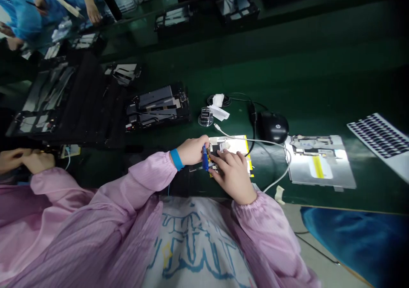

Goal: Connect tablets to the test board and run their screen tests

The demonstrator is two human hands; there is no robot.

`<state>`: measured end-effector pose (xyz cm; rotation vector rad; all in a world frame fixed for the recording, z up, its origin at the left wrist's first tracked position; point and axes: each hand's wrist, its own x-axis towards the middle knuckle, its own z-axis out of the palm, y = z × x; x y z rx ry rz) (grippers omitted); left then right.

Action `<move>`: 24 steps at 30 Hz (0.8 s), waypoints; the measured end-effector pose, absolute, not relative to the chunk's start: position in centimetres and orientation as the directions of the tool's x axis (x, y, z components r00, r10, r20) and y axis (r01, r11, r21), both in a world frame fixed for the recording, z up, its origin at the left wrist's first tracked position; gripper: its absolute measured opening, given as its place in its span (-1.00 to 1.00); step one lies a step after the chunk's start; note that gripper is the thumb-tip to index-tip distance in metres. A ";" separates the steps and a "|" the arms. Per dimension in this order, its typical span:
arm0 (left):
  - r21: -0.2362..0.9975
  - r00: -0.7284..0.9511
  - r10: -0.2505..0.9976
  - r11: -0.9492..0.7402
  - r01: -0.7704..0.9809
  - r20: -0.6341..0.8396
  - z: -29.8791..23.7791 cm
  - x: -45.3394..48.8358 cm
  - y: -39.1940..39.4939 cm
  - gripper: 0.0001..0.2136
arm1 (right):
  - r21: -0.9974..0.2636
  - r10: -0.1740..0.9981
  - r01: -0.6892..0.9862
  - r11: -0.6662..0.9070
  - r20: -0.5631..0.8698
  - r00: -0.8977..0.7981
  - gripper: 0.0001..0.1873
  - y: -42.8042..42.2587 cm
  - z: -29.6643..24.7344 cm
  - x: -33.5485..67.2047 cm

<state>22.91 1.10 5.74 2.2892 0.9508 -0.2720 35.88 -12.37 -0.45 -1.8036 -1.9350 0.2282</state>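
In front of me lies a flat electronic assembly (241, 145) with a white face, yellow edge strips and a dark circuit section. My left hand (192, 151), with a blue band at the wrist, is closed at its left end around a small blue piece (205, 158), whose exact kind I cannot make out. My right hand (234, 173) rests over the circuit section with its fingers stretched out and apart, the fingertips near the blue piece. Its palm hides part of the assembly. A white cable (275, 142) with a small plug loops above and to the right of the assembly.
A black mouse (275, 127), a small counter (205, 114) and a silver panel (322, 164) surround the work. Trays of dark parts (158, 107) stand left; a label sheet (381, 136) lies right. A co-worker's hands (35, 160) work at far left; others sit opposite.
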 end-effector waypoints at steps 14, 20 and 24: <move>0.330 0.687 0.520 -0.619 0.713 -0.508 6.0 23.9 1.0 -0.86 | -0.486 0.964 0.862 0.145 0.266 -0.013 -0.63 -12.6 -0.7 36.3; 0.367 0.693 0.492 -0.604 0.708 -0.527 6.3 24.0 1.3 -0.88 | -0.472 0.969 0.870 0.145 0.247 -0.027 -0.62 -12.6 -0.6 36.3; 0.368 0.681 0.507 -0.586 0.722 -0.528 6.4 24.1 1.3 -0.90 | -0.476 0.971 0.868 0.140 0.237 -0.027 -0.63 -12.5 -0.6 36.3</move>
